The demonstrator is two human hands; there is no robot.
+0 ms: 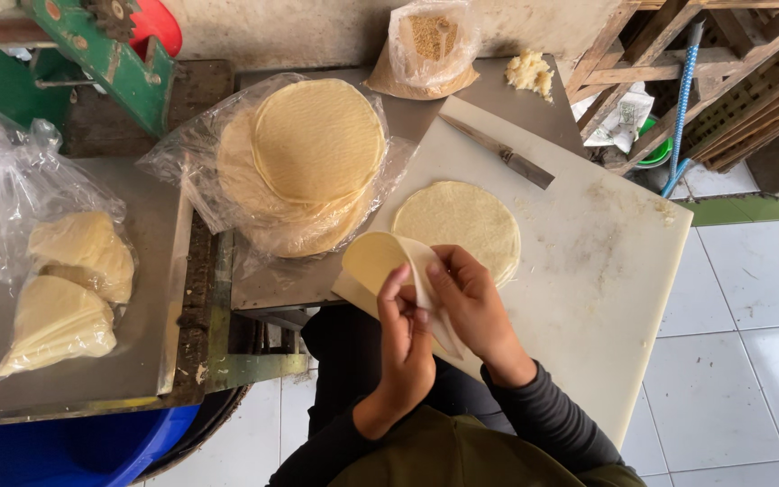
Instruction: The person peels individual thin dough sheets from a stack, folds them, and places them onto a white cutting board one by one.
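Both the left hand (405,335) and the right hand (466,302) are pinching a thin round wrapper (380,261) above the near edge of the white board (588,271), where a hard pull is probably risking tearing the sheet.

White floor tiles (750,298), wooden lattice (750,99)

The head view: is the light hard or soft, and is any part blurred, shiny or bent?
In the head view the light is soft and even, with only faint shadows under the left hand and right hand; the folded wrapper they hold is sharp; glare sits on the plastic bag at the left; the cutting board edges and floor tiles splay outward, a wide-lens distortion.
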